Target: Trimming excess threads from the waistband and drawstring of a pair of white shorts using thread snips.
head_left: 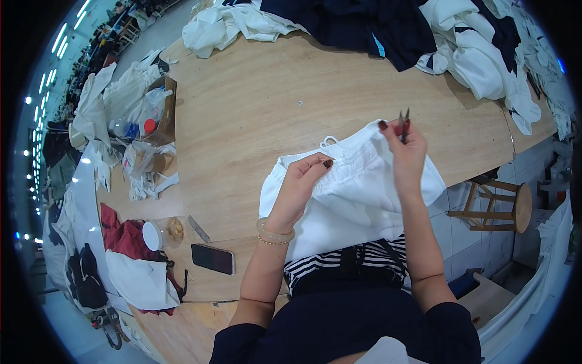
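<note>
White shorts [357, 209] with a gathered waistband lie over the table's near edge and against my front. A white drawstring [330, 142] loops out at the waistband's top. My left hand [300, 182] has its thumb and forefinger closed on the waistband, close to the drawstring. Raised over the garment's right part, my right hand [410, 158] is closed around small dark-bladed thread snips [404, 116], their points upward. The snips' blades stand slightly apart. Whether a thread runs between my hands is too fine to tell.
Navy and white garments [357, 27] are heaped along the far edge. On the left are a cardboard box [170, 112] with bottles, a clear jar [174, 230], a knife-like blade [198, 229], a phone [213, 259] and red cloth [124, 233]. A wooden stool [522, 207] stands right.
</note>
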A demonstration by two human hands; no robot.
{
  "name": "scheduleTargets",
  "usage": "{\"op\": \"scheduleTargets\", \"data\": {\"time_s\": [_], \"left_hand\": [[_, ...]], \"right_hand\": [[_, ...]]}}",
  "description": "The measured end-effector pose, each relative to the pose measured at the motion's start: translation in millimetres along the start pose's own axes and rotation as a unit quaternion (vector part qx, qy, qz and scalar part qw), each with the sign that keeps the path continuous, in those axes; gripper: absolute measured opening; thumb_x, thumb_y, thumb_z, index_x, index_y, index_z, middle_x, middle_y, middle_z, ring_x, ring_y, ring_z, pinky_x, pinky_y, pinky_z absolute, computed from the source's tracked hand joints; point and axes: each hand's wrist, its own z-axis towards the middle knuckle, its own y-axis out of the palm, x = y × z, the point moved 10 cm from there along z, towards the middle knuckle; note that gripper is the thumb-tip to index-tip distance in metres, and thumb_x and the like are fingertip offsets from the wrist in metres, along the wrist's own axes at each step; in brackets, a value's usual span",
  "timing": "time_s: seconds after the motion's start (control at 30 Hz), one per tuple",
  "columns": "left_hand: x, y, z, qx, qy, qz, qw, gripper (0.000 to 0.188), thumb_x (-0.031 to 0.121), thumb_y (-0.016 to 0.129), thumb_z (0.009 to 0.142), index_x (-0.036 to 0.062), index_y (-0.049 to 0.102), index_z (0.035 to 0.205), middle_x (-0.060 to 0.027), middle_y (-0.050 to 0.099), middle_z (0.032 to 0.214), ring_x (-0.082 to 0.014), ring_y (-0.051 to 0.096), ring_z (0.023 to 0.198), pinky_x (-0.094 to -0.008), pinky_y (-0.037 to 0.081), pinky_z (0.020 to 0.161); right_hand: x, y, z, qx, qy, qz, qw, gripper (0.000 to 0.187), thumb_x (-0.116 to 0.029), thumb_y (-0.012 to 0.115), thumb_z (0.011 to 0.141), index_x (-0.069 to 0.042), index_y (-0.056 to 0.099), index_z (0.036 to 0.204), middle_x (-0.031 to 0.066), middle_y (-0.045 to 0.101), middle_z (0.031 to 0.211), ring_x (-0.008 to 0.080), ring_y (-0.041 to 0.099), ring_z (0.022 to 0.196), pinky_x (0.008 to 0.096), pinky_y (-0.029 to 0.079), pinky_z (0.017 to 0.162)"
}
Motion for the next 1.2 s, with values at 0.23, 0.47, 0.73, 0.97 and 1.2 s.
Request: {"op": "scheduleTargets", "data": {"time_s": [0.23,0.47,0.73,0.97,1.2], "left_hand": [[-1.2,-2.1,3.2,0.022,-0.007,0.046,0.999,0.011,0.008,0.057,0.087,0.0002,0.062,0.093,0.0019,0.061,0.089,-0.0041,0.053,0.083,-0.0190,0.040,0.078],[3.6,5.6,2.1,0.001,-0.017,0.022,1.000,0.012,0.002,0.055,0.083,-0.0004,0.061,0.093,0.0011,0.060,0.088,-0.0044,0.054,0.084,-0.0187,0.041,0.080],[2.9,5.6,0.3,-0.003,-0.015,0.013,1.000,0.012,0.003,0.056,0.084,-0.0003,0.061,0.094,0.0010,0.060,0.089,-0.0040,0.053,0.084,-0.0182,0.041,0.080],[2.7,4.8,-0.1,-0.003,-0.012,0.016,1.000,0.011,0.004,0.057,0.084,0.0001,0.061,0.095,0.0013,0.060,0.089,-0.0036,0.054,0.084,-0.0176,0.041,0.079],[1.5,4.1,-0.9,-0.001,-0.014,0.034,0.999,0.012,0.004,0.058,0.084,0.0000,0.061,0.095,0.0015,0.060,0.089,-0.0035,0.054,0.084,-0.0174,0.042,0.078]], "right_hand": [[-14.9,6.0,-15.7,-0.140,-0.015,-0.085,0.986,0.021,-0.016,0.071,0.083,0.001,0.059,0.080,0.0007,0.054,0.064,0.0072,0.045,0.060,0.0217,0.037,0.056],[-34.6,21.5,-32.5,-0.180,-0.101,-0.243,0.948,0.025,-0.020,0.073,0.078,0.000,0.059,0.074,0.0080,0.057,0.065,0.0167,0.050,0.054,0.0269,0.039,0.050],[-36.7,25.6,-33.1,-0.185,-0.115,-0.245,0.945,0.025,-0.020,0.073,0.078,-0.001,0.059,0.073,0.0078,0.057,0.065,0.0167,0.051,0.053,0.0277,0.039,0.049],[-37.0,26.3,-33.9,-0.182,-0.116,-0.248,0.944,0.024,-0.019,0.073,0.077,-0.001,0.059,0.073,0.0073,0.057,0.065,0.0164,0.051,0.052,0.0273,0.039,0.048],[-38.8,29.6,-35.4,-0.187,-0.119,-0.251,0.942,0.023,-0.019,0.073,0.077,-0.001,0.059,0.073,0.0069,0.057,0.064,0.0160,0.051,0.052,0.0268,0.039,0.048]]}}
